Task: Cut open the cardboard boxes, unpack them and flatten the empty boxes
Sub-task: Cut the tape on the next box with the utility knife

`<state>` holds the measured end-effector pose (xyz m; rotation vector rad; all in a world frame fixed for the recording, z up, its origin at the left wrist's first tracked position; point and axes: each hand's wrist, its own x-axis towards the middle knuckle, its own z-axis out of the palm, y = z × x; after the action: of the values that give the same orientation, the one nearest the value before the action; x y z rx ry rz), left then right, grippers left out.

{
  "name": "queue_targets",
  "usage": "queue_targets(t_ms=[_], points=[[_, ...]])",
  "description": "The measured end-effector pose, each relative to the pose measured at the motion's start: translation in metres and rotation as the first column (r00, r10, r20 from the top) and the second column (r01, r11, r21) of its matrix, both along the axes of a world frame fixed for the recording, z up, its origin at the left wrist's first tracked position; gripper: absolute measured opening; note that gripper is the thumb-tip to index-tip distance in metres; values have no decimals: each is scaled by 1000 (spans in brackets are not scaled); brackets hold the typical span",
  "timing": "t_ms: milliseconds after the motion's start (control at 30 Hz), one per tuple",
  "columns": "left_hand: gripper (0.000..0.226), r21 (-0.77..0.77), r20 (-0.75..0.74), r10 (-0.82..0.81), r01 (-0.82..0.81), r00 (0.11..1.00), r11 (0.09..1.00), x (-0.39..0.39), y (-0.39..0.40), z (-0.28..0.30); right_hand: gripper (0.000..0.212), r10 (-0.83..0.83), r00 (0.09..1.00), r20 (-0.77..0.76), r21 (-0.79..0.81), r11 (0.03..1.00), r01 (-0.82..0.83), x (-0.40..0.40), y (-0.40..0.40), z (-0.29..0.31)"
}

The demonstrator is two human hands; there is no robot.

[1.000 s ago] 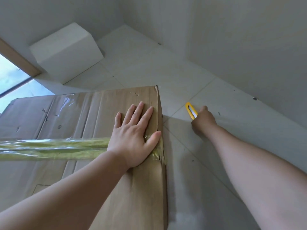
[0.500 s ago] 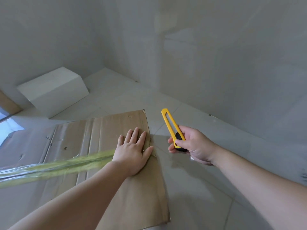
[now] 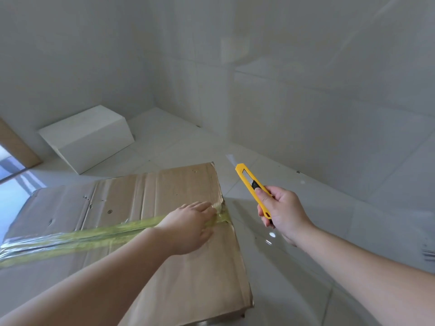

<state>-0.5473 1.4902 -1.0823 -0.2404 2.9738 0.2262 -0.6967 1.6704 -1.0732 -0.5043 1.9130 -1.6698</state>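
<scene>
A large brown cardboard box (image 3: 164, 191) fills the lower left, its top seam sealed with a wrinkled strip of yellowish tape (image 3: 82, 236). My left hand (image 3: 188, 224) lies on the box top near its right edge, fingers reaching to the tape's end at the corner. My right hand (image 3: 282, 212) grips a yellow utility knife (image 3: 250, 184) in the air just right of the box, its tip pointing up and away. Whether the blade sticks out I cannot tell.
A white box (image 3: 87, 137) sits on the pale tiled floor (image 3: 294, 278) at the back left, near the room's corner. White walls close in behind and to the right. A window (image 3: 11, 184) shows at the far left.
My right hand picked the knife up from the floor and raised it beside the box. My left hand slid from lying flat to reaching toward the tape's end. The view tilted upward.
</scene>
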Motion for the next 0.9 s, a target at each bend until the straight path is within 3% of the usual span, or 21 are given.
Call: queue_targets(t_ms=[200,333,433,600,767,900], points=[[51,-48,-54,-1,-2,999,999,3,4,4,31,-10,999,32,177,984,5,-9,-10,-19],[53,-102,-42,-152,147,988,984,-9,27,3,25,89,993,78,306,946,-108,-17,-19,-30],[49,-139,19,-232,233,972,963,-24,36,1,18,113,988,102,309,941,-139,-25,-26,-38],[49,-257,44,-134,141,990,956,-51,16,7,19,161,980,115,287,939,-188,-33,-40,-50],[47,-297,204,-67,127,977,946,-80,-4,13,19,203,972,122,253,940,-228,-37,-50,-54],[45,-333,213,-117,185,970,925,-81,-9,16,20,209,970,120,219,948,-232,-40,-49,-57]])
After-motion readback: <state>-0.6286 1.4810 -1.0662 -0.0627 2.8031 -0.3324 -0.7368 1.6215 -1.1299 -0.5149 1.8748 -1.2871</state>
